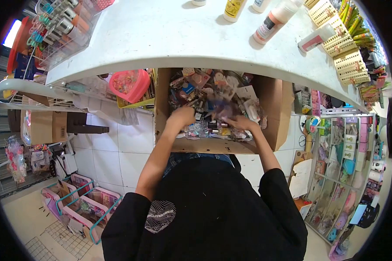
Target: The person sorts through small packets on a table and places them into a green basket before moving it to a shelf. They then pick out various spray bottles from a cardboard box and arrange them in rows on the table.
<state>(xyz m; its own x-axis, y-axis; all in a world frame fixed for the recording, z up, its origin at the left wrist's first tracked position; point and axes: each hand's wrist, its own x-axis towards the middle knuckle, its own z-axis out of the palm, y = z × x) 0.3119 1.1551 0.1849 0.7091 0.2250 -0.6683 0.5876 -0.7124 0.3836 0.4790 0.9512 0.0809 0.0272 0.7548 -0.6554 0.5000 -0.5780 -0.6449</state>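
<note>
Blurred purplish packet (222, 108): lying amid packages (194, 130) roughly midway between the side edges of the cardboard box (280, 117), nearer right hand (245, 123) than left hand (183, 116), showing no clear long axis; cannot tell, for either hand, whether clamping or spreading apart

White table (161, 35) — bottles (269, 28) and cream baskets (352, 68) on top

Small shop, glass display case (335, 181) of goods (349, 145), hanging packets (16, 158), bottles (272, 26) on white counter (161, 30)
</note>
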